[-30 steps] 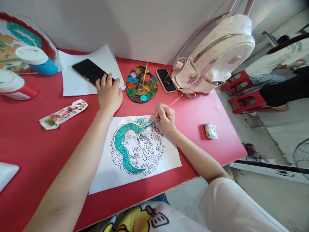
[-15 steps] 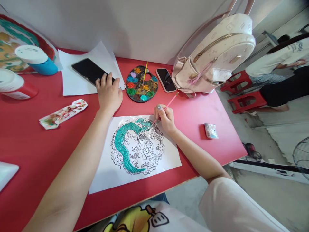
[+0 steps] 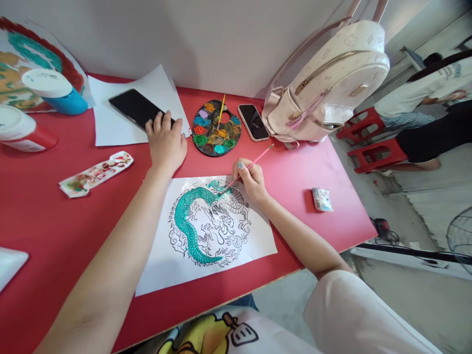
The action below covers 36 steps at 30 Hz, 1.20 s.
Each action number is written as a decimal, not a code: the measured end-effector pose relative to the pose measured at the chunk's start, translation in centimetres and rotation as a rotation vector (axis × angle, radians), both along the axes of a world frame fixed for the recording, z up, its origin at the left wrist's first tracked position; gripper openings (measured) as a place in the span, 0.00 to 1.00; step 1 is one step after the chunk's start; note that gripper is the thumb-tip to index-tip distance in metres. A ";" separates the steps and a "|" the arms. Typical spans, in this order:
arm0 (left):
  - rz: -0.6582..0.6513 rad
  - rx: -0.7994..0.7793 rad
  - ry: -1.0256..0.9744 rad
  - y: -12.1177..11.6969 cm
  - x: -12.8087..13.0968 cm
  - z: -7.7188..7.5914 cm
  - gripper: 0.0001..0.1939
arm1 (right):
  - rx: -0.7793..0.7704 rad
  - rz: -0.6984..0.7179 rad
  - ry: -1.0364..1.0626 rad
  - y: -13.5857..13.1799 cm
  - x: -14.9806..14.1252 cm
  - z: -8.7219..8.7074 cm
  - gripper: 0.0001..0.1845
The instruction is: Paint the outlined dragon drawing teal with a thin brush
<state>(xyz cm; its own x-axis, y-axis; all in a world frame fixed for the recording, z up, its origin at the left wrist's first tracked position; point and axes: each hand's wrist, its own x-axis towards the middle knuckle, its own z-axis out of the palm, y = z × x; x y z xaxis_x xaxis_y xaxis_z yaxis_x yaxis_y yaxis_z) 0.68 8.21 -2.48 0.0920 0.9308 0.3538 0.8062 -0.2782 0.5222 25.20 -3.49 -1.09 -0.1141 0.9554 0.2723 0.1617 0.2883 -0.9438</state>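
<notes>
A white sheet with a dragon outline, partly painted teal, lies on the red table. My right hand pinches a thin pink paintbrush, its tip touching the dragon's upper part. My left hand rests palm down on the table, fingers curled, its fingertips on the corner of a black phone that lies on a white paper. A round paint palette with a yellow brush across it sits just beyond the drawing.
A second phone and a cream backpack stand at the back right. Paint jars, one blue and one red, sit at the left. A paint-smeared strip and a small packet lie on the table. A person sits beyond red stools.
My right hand shifted slightly left with the brush tip moving along the dragon's upper body. My left hand stayed on the phone.
</notes>
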 end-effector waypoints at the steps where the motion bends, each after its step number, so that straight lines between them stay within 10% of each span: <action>1: 0.002 -0.001 0.000 0.0 0.0 0.0 0.27 | -0.003 0.005 -0.005 0.0 0.0 0.0 0.42; 26: -0.003 -0.068 0.034 -0.2 0.0 0.5 0.27 | -0.091 0.038 0.104 -0.1 -0.1 0.0 0.42; 36: 0.003 -0.017 0.020 -0.3 0.1 0.3 0.28 | -0.089 -0.333 0.145 1.1 0.5 -0.2 0.26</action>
